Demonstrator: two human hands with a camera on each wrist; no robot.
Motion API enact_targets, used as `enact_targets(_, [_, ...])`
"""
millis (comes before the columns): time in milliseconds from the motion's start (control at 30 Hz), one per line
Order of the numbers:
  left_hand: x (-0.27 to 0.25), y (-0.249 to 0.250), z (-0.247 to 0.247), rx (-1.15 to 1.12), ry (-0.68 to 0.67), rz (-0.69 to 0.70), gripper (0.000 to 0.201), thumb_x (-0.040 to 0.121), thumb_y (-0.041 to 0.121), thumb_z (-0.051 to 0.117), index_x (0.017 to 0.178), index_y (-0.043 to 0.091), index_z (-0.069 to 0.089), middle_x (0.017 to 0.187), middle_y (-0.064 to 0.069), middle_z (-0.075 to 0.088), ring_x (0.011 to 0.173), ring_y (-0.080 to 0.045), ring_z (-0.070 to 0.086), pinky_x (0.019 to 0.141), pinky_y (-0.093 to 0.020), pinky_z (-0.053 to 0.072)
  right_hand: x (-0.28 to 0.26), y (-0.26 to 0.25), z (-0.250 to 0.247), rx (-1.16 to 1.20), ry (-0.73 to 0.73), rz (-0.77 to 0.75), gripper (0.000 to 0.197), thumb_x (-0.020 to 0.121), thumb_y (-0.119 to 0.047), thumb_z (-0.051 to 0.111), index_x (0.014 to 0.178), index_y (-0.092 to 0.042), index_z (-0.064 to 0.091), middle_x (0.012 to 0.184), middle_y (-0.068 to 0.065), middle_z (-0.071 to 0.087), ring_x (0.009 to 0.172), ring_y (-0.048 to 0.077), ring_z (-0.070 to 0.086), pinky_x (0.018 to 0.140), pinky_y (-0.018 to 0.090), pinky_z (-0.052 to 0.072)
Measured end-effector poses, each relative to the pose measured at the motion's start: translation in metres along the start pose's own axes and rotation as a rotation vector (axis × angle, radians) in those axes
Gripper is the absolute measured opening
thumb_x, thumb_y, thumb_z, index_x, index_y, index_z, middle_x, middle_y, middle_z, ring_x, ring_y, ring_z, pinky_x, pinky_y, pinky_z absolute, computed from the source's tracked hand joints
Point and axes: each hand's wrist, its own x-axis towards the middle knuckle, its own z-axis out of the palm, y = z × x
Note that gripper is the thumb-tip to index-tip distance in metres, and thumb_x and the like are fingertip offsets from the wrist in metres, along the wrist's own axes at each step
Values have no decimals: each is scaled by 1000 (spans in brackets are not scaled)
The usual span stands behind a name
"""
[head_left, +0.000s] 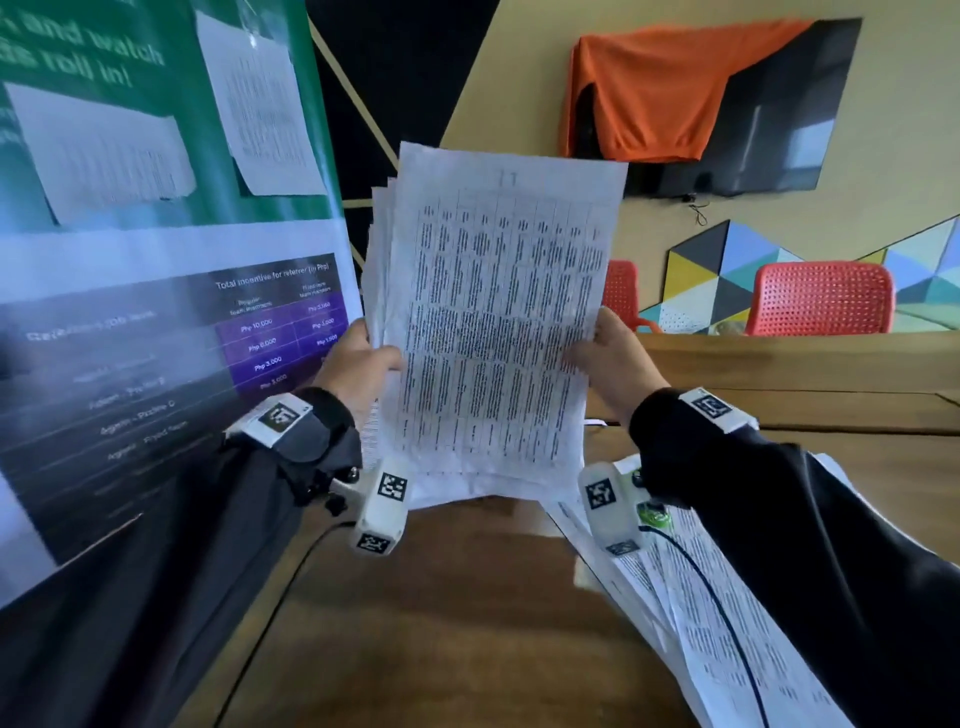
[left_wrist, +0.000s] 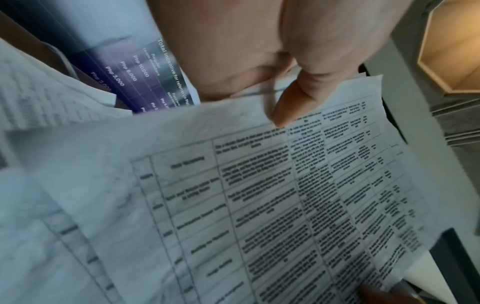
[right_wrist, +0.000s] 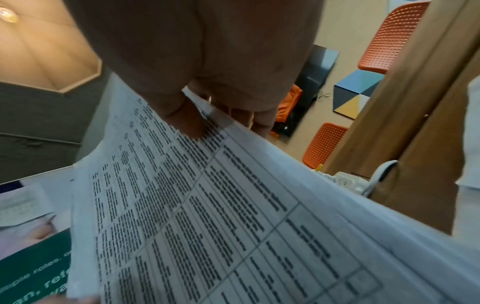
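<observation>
One sheaf of printed sheets stands upright at the centre of the frame, pinched by the left hand on its left long edge and the right hand on its right. Its long axis runs top to bottom, leaning slightly right, with the lower edge hanging above the wooden table. Squaring the fanned left edges probably means a straight drop, with neither hand nearer.

Your brown wooden table stretches from near you to the far right. A fanned spread of printed sheets lies on its near right side. A thin black cable trails along its near left edge.
</observation>
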Motion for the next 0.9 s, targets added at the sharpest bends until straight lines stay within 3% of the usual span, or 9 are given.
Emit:
enact_targets(200, [-21, -9, 5, -26, 44, 0, 35, 74, 25, 74, 107, 24, 62, 104, 3, 70, 99, -18, 66, 85, -36, 52, -23, -2, 8, 58, 0, -8, 32, 90, -4, 56, 117, -21, 54, 110, -1, 69, 102, 17, 67, 96, 47, 54])
enact_targets(367, [-34, -33, 12, -46, -5, 15, 49, 91, 13, 65, 137, 24, 53, 110, 14, 69, 102, -4, 64, 91, -32, 47, -28, 4, 7, -42, -85, 50, 41, 92, -10, 60, 128, -23, 47, 118, -6, 66, 108, 12, 63, 103, 47, 50])
enact_targets(467, [-19, -8, 2, 90, 60, 144, 29, 90, 12, 66, 118, 19, 66, 104, 5, 73, 92, -9, 68, 84, -28, 53, -18, -12, -10, -94, 142, -64, 73, 78, -41, 75, 141, -28, 40, 134, -6, 59, 119, 14, 58, 106, 45, 47])
enact_targets(533, [-11, 18, -9, 220, 52, 265, 21, 90, 9, 65, 109, 18, 67, 97, 1, 73, 80, -10, 67, 68, -21, 51, -14, -32, -27, -190, 298, -195, 84, 79, -42, 77, 149, -29, 33, 144, -9, 47, 125, 10, 48, 108, 33, 39])
enact_targets(600, [-8, 41, -15, 385, 1, 391, 10, 89, 7, 65, 97, 12, 67, 87, -7, 71, 70, -20, 62, 63, -30, 48, -16, -49, -38, -313, 295, -282, 76, 86, -33, 74, 149, -29, 34, 142, -11, 46, 123, 5, 43, 103, 26, 34])
enact_targets(667, [-10, 55, -17, 543, -67, 501, 6, 87, 6, 64, 82, 10, 64, 75, -15, 65, 63, -25, 56, 61, -34, 43, -14, -56, -38, -364, 171, -296, 49, 88, -27, 71, 134, -28, 53, 128, -9, 61, 116, 13, 56, 102, 34, 44])
enact_targets(733, [-14, 55, -16, 586, -96, 554, 21, 87, 6, 65, 73, 22, 61, 69, -8, 60, 61, -20, 51, 61, -30, 38, -13, -49, -32, -294, 42, -250, 20, 90, -25, 68, 110, -26, 69, 106, -7, 74, 100, 17, 69, 94, 46, 55])
enact_targets(833, [-18, 36, -24, 490, 137, 584, 25, 85, 12, 75, 103, 26, 63, 105, 5, 63, 88, -8, 58, 78, -21, 46, -17, -27, -28, -89, 38, -155, 11, 93, -25, 66, 102, -28, 71, 102, -6, 77, 96, 20, 73, 93, 51, 56])
enact_targets(900, [-17, 11, -43, 336, 388, 460, 61, 80, 19, 80, 133, 22, 50, 132, 7, 50, 115, -9, 51, 98, -24, 41, -21, -14, -30, 17, 71, -96, 12, 95, -20, 64, 104, -24, 70, 103, -3, 77, 96, 22, 74, 93, 52, 56])
